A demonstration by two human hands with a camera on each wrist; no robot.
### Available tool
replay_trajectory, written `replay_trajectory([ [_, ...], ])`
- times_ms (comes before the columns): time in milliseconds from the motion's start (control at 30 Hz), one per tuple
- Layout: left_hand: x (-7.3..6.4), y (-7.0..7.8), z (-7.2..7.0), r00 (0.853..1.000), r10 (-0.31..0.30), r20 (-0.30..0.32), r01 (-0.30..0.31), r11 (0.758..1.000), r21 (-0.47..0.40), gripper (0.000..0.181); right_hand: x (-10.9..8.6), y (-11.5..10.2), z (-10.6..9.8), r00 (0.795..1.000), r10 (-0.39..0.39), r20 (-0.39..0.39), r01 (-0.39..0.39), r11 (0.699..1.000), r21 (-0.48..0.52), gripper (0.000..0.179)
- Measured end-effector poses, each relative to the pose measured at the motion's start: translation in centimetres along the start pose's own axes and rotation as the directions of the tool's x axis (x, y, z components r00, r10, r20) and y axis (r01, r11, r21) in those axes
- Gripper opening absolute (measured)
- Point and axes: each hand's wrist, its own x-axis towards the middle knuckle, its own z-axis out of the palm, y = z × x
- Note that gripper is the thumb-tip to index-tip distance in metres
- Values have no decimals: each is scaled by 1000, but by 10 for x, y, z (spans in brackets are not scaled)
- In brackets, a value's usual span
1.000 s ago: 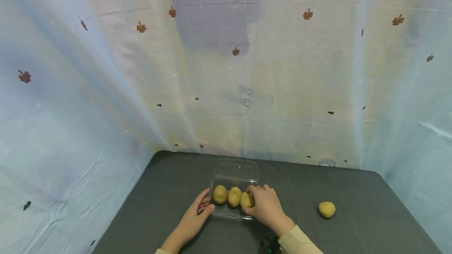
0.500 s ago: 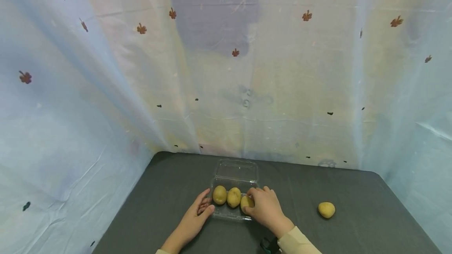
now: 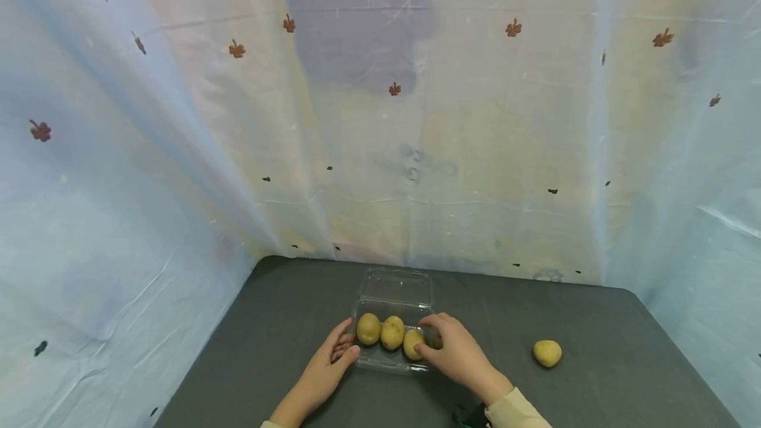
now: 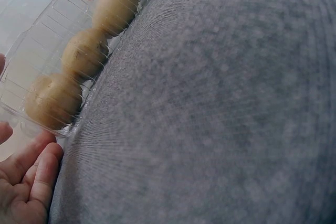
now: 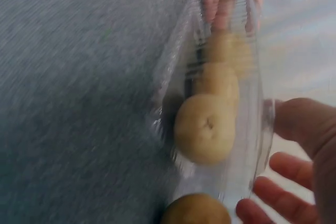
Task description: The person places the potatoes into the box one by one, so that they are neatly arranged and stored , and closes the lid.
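Note:
Several potatoes (image 3: 392, 333) lie in a row in a clear plastic clamshell box (image 3: 389, 367), whose lid (image 3: 398, 286) is folded back away from me. My left hand (image 3: 324, 365) rests at the box's left end, thumb and fingers spread; the left wrist view shows its fingertips (image 4: 50, 153) against the plastic. Over the right end is my right hand (image 3: 458, 352), its fingers parted above the rim. A darker potato (image 5: 197, 211) sits near those fingers and is partly hidden by the hand in the head view. Neither hand grips a potato.
One more potato (image 3: 547, 353) lies on the dark grey tabletop (image 3: 594, 322), off to the right of the box. Patterned curtains (image 3: 475, 150) hang behind the table and along its sides. The right wrist view is blurred.
My right hand has loosened from the rightmost visible potato and shifted slightly right, so a darker potato shows beneath it. The left hand stays at the box's end.

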Motion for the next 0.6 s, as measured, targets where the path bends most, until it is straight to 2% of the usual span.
replay_trajectory([
  [300,-1,3,0,1000,2,-6,-2,1000,0,63,-15,13,-13,995,16,-101,-5,995,101,40],
  [600,0,4,0,1000,9,-8,-9,1000,-2,62,-29,37,-23,981,88,-173,-78,995,61,42],
])
